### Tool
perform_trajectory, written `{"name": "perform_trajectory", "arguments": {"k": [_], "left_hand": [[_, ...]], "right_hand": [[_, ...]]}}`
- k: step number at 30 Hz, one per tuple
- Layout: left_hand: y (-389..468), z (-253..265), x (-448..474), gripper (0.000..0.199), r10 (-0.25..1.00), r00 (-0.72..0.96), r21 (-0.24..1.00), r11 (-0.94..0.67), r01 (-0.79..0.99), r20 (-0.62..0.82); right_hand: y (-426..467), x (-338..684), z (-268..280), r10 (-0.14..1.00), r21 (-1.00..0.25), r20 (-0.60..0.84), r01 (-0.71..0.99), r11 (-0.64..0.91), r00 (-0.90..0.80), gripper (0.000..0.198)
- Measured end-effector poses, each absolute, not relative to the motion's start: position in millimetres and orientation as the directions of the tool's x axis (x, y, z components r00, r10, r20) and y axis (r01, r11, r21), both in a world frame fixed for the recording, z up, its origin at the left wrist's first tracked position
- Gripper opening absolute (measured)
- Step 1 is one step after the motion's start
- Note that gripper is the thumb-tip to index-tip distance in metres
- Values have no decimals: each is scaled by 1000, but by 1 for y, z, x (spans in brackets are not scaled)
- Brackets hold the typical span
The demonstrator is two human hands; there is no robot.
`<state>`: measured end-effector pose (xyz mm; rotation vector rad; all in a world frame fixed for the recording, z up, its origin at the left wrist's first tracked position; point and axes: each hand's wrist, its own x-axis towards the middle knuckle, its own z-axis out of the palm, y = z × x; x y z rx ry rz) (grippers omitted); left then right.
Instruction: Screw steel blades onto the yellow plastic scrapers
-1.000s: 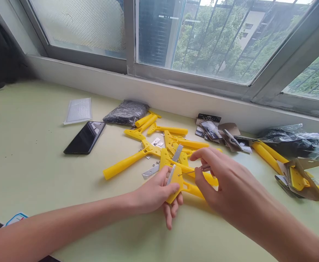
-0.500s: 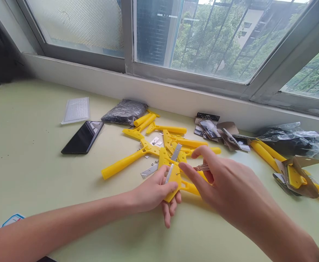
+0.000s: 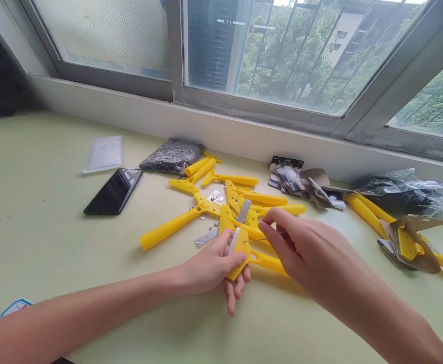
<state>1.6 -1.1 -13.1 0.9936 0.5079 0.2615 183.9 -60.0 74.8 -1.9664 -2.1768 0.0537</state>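
Observation:
My left hand point(image 3: 221, 263) is closed around the head of a yellow scraper point(image 3: 241, 247), with a strip of metal blade showing along its left edge. The scraper's handle extends right, partly beneath my other hand. My right hand point(image 3: 300, 245) grips a screwdriver point(image 3: 257, 239); its thin shaft points left and the tip meets a small screw on the scraper head. The fingers hide most of the screwdriver's handle. Just beyond my hands lie more yellow scrapers point(image 3: 171, 225), a loose blade point(image 3: 206, 237) and small nuts or screws.
At the left are a black phone point(image 3: 113, 192) and a clear plastic sheet point(image 3: 104, 153). A dark plastic-wrapped packet point(image 3: 171, 155) lies by the windowsill. Cards point(image 3: 291, 179), an opened cardboard sleeve point(image 3: 420, 242) on a yellow scraper and clear plastic wrapping point(image 3: 414, 189) are at the right.
My right hand has shifted its fingers on the screwdriver, hiding its clear handle and showing more of the shaft. The left hand still holds the scraper in nearly the same place.

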Motion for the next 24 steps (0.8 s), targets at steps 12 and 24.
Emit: {"name": "perform_trajectory", "arguments": {"k": [12, 24], "left_hand": [[-3, -15, 2, 42, 448, 850, 848, 530, -1, -279], [-14, -11, 3, 32, 566, 792, 910, 414, -35, -228]], "right_hand": [[-56, 187, 74, 992, -201, 120, 977, 73, -50, 27], [-60, 193, 79, 982, -237, 184, 967, 91, -47, 27]]}}
